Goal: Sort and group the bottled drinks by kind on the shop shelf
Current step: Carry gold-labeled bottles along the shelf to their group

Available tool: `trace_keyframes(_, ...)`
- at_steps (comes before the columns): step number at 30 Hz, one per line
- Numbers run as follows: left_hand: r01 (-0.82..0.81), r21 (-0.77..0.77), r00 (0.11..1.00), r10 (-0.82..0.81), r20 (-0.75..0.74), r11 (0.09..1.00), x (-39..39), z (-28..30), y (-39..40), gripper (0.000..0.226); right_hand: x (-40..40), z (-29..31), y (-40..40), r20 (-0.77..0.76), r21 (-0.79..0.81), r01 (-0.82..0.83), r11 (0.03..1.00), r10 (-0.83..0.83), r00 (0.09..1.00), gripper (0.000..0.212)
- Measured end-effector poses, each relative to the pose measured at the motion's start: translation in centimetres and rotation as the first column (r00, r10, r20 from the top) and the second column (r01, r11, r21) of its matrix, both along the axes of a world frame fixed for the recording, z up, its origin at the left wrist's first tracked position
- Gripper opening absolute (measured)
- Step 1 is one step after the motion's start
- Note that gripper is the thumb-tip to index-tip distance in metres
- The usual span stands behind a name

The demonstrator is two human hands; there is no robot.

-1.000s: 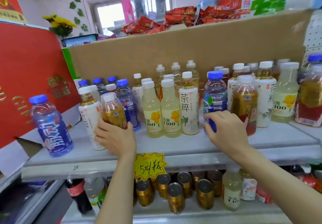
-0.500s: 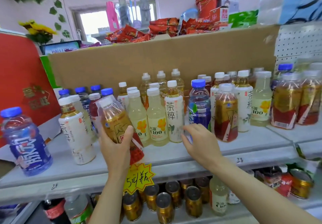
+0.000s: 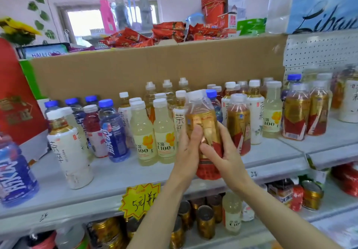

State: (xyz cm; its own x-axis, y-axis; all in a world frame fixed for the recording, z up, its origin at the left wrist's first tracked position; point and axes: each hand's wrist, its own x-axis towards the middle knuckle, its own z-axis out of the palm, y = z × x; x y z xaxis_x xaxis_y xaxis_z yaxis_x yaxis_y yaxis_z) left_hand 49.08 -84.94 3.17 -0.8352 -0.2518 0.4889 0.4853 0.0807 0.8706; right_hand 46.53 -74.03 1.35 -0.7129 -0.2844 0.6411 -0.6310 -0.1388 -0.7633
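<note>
Presently 1 amber tea bottle [image 3: 205, 124] with a gold-and-red label is held at the centre of the frame, lifted clear of the grey shelf [image 3: 116, 177] and tilted slightly to the left. It is gripped by 2 hands: the left hand [image 3: 188, 151] is wrapped round its left side with the thumb pressed on the gold band, and the right hand [image 3: 225, 157] is curled round its lower right side. Just right of it, 1 matching bottle [image 3: 239, 126] stands on the shelf, with 2 more [image 3: 295, 113] further right (a likely group for it). The bottle looks full, so a fair weight can be expected; the thin clear plastic would give a little under a squeeze, and the glossy film label may prove slippery. A hold round the labelled middle, as now, is judged the safest, since the cap end is narrow and the neighbours stand close enough to be knocked over.
</note>
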Motion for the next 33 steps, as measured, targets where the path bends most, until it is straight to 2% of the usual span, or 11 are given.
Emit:
trace_keyframes(3, 0.042, -0.069, 0.998, -0.038, 0.058, 0.997, -0.5, -0.7, 1.0, 0.037, 0.3, -0.7, 1.3, 0.033, -0.017, 0.079, 0.997, -0.079, 0.996, 0.066)
trace_keyframes(6, -0.089, -0.233, 0.996, 0.091, -0.003, 0.968, -1.4, -1.7, 1.2, 0.068, 0.3, -1.9, 2.3, 0.039, -0.03, 0.169, 0.985, -0.168, 0.985, 0.07)
trace_keyframes(8, -0.216, -0.25, 0.975, 0.222, -0.007, 0.944, -2.2, -2.4, 0.9, 0.077, 0.4, -2.6, 3.1, 0.069, -0.053, 0.196, 0.979, -0.192, 0.979, 0.073)
trace_keyframes(10, -0.299, -0.277, 0.95, 0.313, 0.007, 0.913, -3.0, -3.4, 0.6, 0.072, 0.4, -2.9, 4.2, 0.079, -0.065, 0.234, 0.97, -0.229, 0.97, 0.07)
trace_keyframes(13, -0.305, -0.339, 0.941, 0.336, 0.034, 0.89, -4.1, -4.6, 1.8, 0.053, 0.2, -3.0, 6.2, 0.09, -0.093, 0.29, 0.952, -0.282, 0.955, 0.065)
trace_keyframes(15, -0.328, -0.366, 0.932, 0.362, 0.028, 0.871, -4.7, -5.0, 3.5, 0.053, -0.3, -3.3, 7.8, 0.1, -0.1, 0.319, 0.943, -0.309, 0.946, 0.066)
trace_keyframes(19, -0.454, -0.358, 0.885, 0.459, -0.078, 0.816, -6.4, -4.7, 7.3, 0.051, -1.6, -3.9, 11.5, 0.101, -0.094, 0.333, 0.938, -0.324, 0.941, 0.061)
trace_keyframes(21, -0.443, -0.39, 0.892, 0.442, -0.099, 0.807, -7.7, -4.1, 9.4, 0.058, -2.4, -4.2, 13.1, 0.094, -0.087, 0.336, 0.938, -0.328, 0.94, 0.056)
trace_keyframes(24, -0.361, -0.339, 0.914, 0.402, 0.055, 0.869, -10.2, -3.3, 12.2, 0.089, -3.6, -4.7, 15.4, 0.122, -0.103, 0.342, 0.934, -0.329, 0.936, 0.06)
trace_keyframes(27, -0.401, -0.332, 0.852, 0.48, 0.208, 0.854, -13.0, -3.2, 13.2, 0.109, -4.8, -5.2, 18.0, 0.149, -0.105, 0.337, 0.936, -0.32, 0.936, 0.069)
trace_keyframes(33, -0.612, -0.304, 0.745, 0.661, 0.09, 0.73, -15.1, -3.9, 14.5, 0.09, -7.6, -5.7, 25.0, 0.14, -0.063, 0.321, 0.945, -0.31, 0.94, 0.069)
